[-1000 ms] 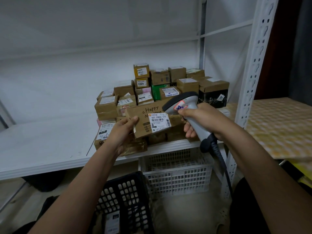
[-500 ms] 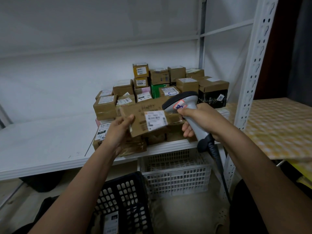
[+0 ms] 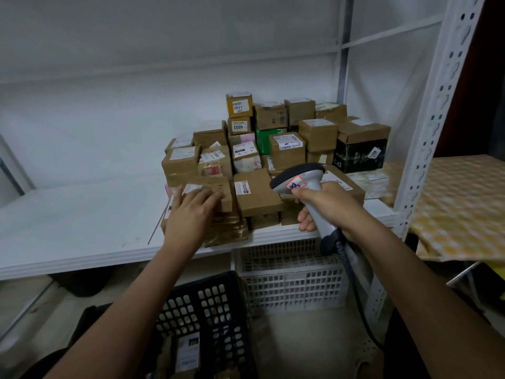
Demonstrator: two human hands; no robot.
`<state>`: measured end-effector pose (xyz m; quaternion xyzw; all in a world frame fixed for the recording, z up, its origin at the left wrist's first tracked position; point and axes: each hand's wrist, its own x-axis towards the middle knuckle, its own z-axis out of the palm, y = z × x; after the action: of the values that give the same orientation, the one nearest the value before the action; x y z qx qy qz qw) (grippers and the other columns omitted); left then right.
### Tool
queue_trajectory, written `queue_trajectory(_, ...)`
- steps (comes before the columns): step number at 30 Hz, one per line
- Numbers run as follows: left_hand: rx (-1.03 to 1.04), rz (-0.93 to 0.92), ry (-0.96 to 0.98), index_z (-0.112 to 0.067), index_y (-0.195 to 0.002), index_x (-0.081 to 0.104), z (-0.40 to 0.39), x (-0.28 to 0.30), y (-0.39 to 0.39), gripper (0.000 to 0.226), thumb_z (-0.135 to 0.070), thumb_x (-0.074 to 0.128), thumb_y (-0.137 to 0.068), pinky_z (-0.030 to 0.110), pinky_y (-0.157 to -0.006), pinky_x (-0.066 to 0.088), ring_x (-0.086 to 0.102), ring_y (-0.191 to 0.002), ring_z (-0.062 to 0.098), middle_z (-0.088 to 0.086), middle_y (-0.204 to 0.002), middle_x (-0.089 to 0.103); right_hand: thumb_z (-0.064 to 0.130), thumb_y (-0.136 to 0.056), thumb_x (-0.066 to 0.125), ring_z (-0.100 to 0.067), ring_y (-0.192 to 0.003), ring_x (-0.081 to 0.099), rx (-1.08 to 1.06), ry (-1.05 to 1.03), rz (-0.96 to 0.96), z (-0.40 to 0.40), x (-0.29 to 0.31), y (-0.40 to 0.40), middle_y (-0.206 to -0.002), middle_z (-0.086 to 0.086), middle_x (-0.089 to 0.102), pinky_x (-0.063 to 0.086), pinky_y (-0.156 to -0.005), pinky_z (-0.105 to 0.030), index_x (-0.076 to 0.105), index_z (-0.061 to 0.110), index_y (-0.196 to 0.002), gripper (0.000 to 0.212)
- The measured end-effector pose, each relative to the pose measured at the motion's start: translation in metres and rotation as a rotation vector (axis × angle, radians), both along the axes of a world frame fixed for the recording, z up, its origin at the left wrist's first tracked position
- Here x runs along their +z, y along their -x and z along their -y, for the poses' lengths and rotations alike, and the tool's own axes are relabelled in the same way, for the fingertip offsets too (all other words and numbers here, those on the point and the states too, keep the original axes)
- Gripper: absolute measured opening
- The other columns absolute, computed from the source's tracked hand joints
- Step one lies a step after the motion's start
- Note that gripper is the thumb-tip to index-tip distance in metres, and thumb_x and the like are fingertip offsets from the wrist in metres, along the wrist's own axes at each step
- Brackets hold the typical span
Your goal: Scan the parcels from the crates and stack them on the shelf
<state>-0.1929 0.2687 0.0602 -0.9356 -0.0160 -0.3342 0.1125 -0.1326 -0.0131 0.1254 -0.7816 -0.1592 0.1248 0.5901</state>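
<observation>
A: Left hand [image 3: 191, 212]?
B: Fingers straight and spread, lying flat on the flat brown parcel [image 3: 216, 194]. A second ago that hand pinched the parcel up in the air with its label facing the scanner; now the parcel sits on the front of the parcel pile [image 3: 276, 149], at about 9 o'clock of the pile's front row, label side blurred.

A: Right hand [image 3: 328, 206]?
B: Fingers wrapped round the grey handle of the barcode scanner [image 3: 303, 181]. Same grip as before. Scanner head points to 10 o'clock, cable hangs toward 5 o'clock. It has drifted slightly right of the parcel and no longer faces it.

A: Where's the pile?
B: On the white shelf [image 3: 82, 222], toward its right end, against the white perforated upright [image 3: 429, 138]. Mostly brown boxes, one green box [image 3: 263, 139], one black box [image 3: 360, 154] at 3 o'clock of the pile, a yellowish one marked 4003 near the top.

A: Crates?
B: Black crate [image 3: 207, 302] at 6 o'clock, between the forearms, a labelled parcel [image 3: 188, 351] inside it. White crate [image 3: 289, 280] under the shelf, just right of the black one; contents not readable.

A: Anything else?
B: Yellow chequered cloth [image 3: 464, 203] at 3 o'clock, beyond the upright.
</observation>
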Motion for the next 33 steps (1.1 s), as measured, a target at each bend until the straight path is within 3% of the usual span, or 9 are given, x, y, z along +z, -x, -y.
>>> queue_trajectory(4,0.079,-0.138,0.062,-0.026,-0.142,0.052,0.000,-0.012,-0.003,0.069,-0.013,0.077,-0.080,0.066,-0.110,0.032,0.048,-0.134,0.034,0.009,-0.141,0.057,0.028,-0.097,0.060,-0.025,-0.047,0.064,0.007,-0.001,-0.018,-0.003,-0.004,-0.001,-0.060,-0.018,0.066,0.054,-0.049,-0.027,0.059,0.001,-0.094,0.027)
queue_trajectory(10,-0.052,-0.277,0.218,-0.029,-0.152,0.038,-0.008,-0.015,-0.013,0.057,-0.020,0.056,-0.098,0.067,-0.113,0.024,0.028,-0.145,0.033,0.008,-0.155,0.038,0.030,-0.096,0.061,-0.027,-0.051,0.065,0.036,0.024,-0.035,-0.012,-0.013,-0.003,-0.059,-0.015,0.067,0.053,-0.050,-0.029,0.060,0.002,-0.092,0.028)
queue_trajectory(14,-0.078,-0.190,0.250,-0.029,-0.148,0.043,-0.002,-0.018,-0.010,0.048,-0.028,0.052,-0.101,0.071,-0.114,0.013,0.023,-0.148,0.031,0.002,-0.158,0.036,0.032,-0.098,0.059,-0.024,-0.049,0.065,0.098,0.059,-0.044,-0.020,-0.016,-0.001,-0.059,-0.014,0.068,0.054,-0.047,-0.027,0.060,0.000,-0.104,0.033)
queue_trajectory(17,-0.236,-0.077,0.177,-0.017,-0.139,0.055,0.000,-0.018,0.004,0.042,-0.024,0.048,-0.098,0.063,-0.112,0.027,0.039,-0.140,0.033,0.009,-0.148,0.050,0.032,-0.098,0.058,-0.023,-0.050,0.066,0.154,0.097,-0.049,-0.029,-0.021,0.008,-0.059,-0.013,0.068,0.052,-0.046,-0.026,0.057,0.000,-0.114,0.036)
queue_trajectory(21,-0.393,-0.048,0.217,-0.010,-0.124,0.066,-0.004,-0.040,0.041,0.033,-0.009,0.051,-0.094,0.039,-0.100,0.048,0.058,-0.119,0.027,0.006,-0.132,0.062,0.031,-0.097,0.060,-0.022,-0.047,0.064,0.259,0.180,-0.081,-0.047,-0.036,0.025,-0.060,-0.014,0.067,0.051,-0.046,-0.025,0.063,-0.007,-0.103,0.039)
queue_trajectory(26,-0.186,-0.218,0.365,-0.012,-0.111,0.070,-0.035,-0.109,0.082,0.027,-0.006,0.056,-0.089,0.034,-0.076,0.055,0.068,-0.098,0.028,0.006,-0.112,0.072,0.027,-0.097,0.060,-0.025,-0.048,0.064,0.399,0.299,-0.199,-0.080,-0.082,0.041,-0.061,-0.018,0.067,0.055,-0.050,-0.028,0.062,-0.012,-0.095,0.039)
queue_trajectory(30,0.044,-0.500,0.611,-0.015,-0.113,0.071,-0.069,-0.179,0.106,0.026,-0.007,0.056,-0.093,0.039,-0.084,0.055,0.068,-0.101,0.030,0.008,-0.113,0.072,0.024,-0.099,0.057,-0.024,-0.044,0.063,0.444,0.392,-0.306,-0.106,-0.134,0.051,-0.060,-0.019,0.064,0.051,-0.044,-0.025,0.057,-0.019,-0.105,0.043)
queue_trajectory(33,0.216,-0.745,0.739,-0.018,-0.120,0.067,-0.084,-0.231,0.122,0.027,-0.010,0.055,-0.097,0.034,-0.092,0.050,0.064,-0.111,0.026,0.009,-0.123,0.067,0.026,-0.099,0.057,-0.022,-0.044,0.063,0.477,0.487,-0.353,-0.124,-0.167,0.052,-0.066,-0.020,0.066,0.049,-0.043,-0.024,0.053,-0.019,-0.116,0.048)
